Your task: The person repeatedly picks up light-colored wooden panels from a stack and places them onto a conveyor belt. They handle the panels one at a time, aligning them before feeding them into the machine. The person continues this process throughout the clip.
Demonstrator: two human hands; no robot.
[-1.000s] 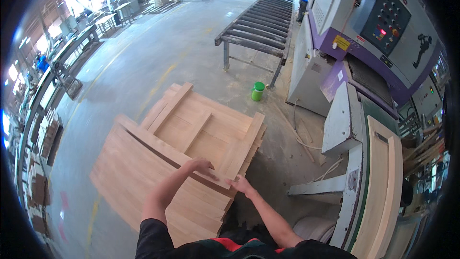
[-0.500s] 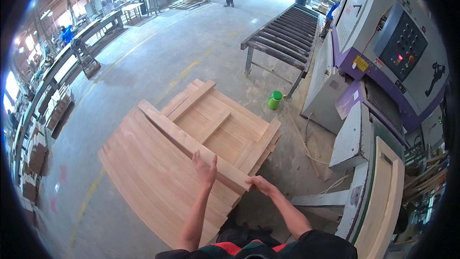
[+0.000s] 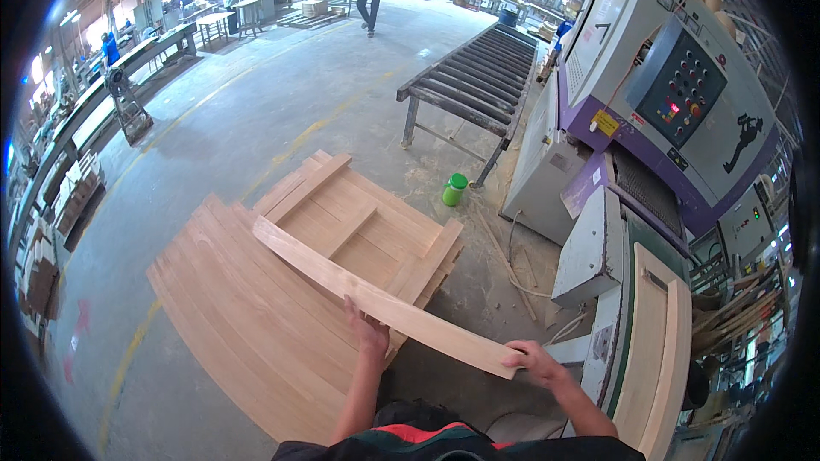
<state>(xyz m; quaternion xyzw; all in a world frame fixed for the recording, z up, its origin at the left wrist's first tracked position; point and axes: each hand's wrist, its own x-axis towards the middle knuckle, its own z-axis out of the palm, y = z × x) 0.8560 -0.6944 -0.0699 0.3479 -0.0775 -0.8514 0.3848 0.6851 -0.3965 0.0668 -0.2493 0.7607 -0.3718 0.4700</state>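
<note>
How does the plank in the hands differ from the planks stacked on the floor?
The held plank is lifted and angled across the stack, gripped by the left hand and right hand; the stacked planks lie flat, side by side. The held plank is single; the stacked planks are many. Both are pale, curved wood.

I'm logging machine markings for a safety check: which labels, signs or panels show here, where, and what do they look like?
Control panel: upper right on the white machine, dark slanted rectangle with coloured buttons.
Yellow label: left of the panel on the purple band, small tilted rectangle.
Black figure sticker: right of the panel, silhouette on white.
</note>
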